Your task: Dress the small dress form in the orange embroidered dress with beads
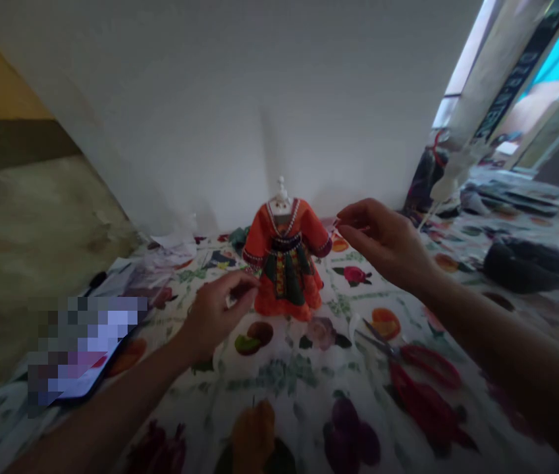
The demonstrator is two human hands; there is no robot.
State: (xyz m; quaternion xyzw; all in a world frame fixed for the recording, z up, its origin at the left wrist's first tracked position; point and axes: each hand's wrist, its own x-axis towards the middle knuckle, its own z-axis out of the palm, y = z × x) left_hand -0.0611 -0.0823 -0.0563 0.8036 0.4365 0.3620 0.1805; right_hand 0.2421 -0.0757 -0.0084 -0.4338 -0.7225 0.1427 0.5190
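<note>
A small orange doll dress (pixel 286 263) with a green patterned front panel, dark waistband and beaded neckline and cuffs stands upright on a little white mannequin (pixel 280 197). At the dress's left edge, just under the sleeve cuff, my left hand (pixel 222 306) has thumb and forefinger pinched against the fabric. Level with the other sleeve and a little apart from it, my right hand (pixel 382 237) is raised with thumb and fingertips drawn together. Whatever thin thing may be between them is too blurred to name.
Red-handled scissors (pixel 422 382) lie partly opened in front, near my right forearm. A phone (pixel 96 355) rests at left, beside papers and plastic (pixel 155 263). A dark bundle (pixel 531 263) sits at right on the fruit-print tablecloth (pixel 279 401). A pale wall (pixel 210 118) rises behind.
</note>
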